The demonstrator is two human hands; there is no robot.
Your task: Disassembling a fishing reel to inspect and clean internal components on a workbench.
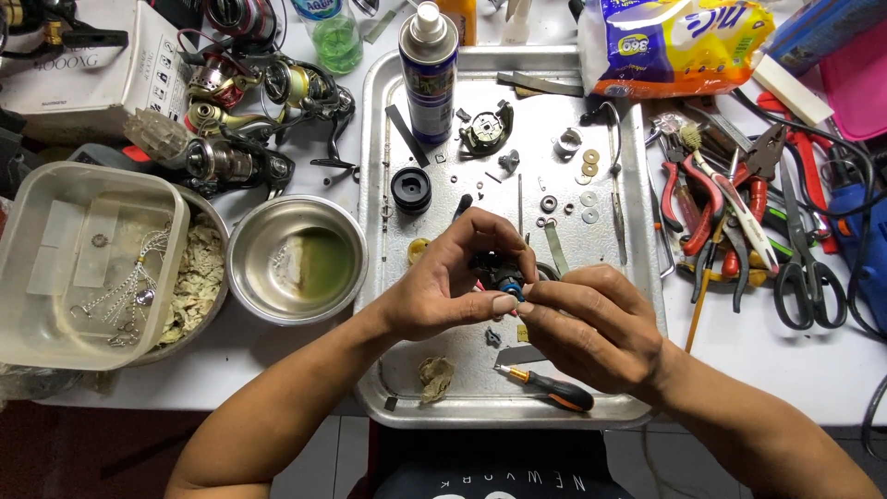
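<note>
Both hands met over the metal tray [388,111] on the counter [785,360]. The left hand [443,282] pinched a small dark reel part [504,273] between thumb and fingers, and the right hand [591,328] pinched its blue end from below. A screwdriver [550,388] lay just beneath; a spray can [428,79] stood well behind.

A small repair workshop for fishing reels, seen from above. A white surface [795,370] is crowded with fishing reels [240,111], pliers [702,194], scissors [808,277] and a spray can [428,74]. A metal tray [637,407] in the middle holds washers [589,199], tiny loose parts and a screwdriver [550,388], with a steel bowl [296,259] of green liquid beside it.
</note>
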